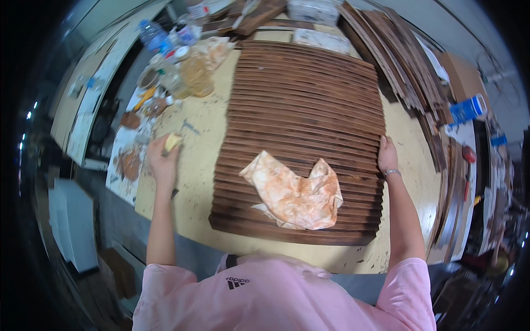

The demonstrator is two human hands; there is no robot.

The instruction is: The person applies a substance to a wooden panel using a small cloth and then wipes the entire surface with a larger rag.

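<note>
A dark brown slatted wooden panel (303, 124) lies on the pale table (207, 165) in front of me. On its near half rests a crumpled white cloth (298, 193) with orange-brown stains. Left of the panel, my left hand (161, 159) is closed on a small pale-yellow piece (173, 143), perhaps a sponge. My right hand (387, 155) grips the panel's right edge, its fingers partly hidden there.
Bottles of yellowish liquid (197, 74), a blue-tinted plastic bottle (154, 37) and a cup (148, 78) crowd the back left. Dark wooden strips (392, 55) are stacked at the back right. A blue container (466, 109) stands farther right. Brown-stained scraps (130, 161) lie at left.
</note>
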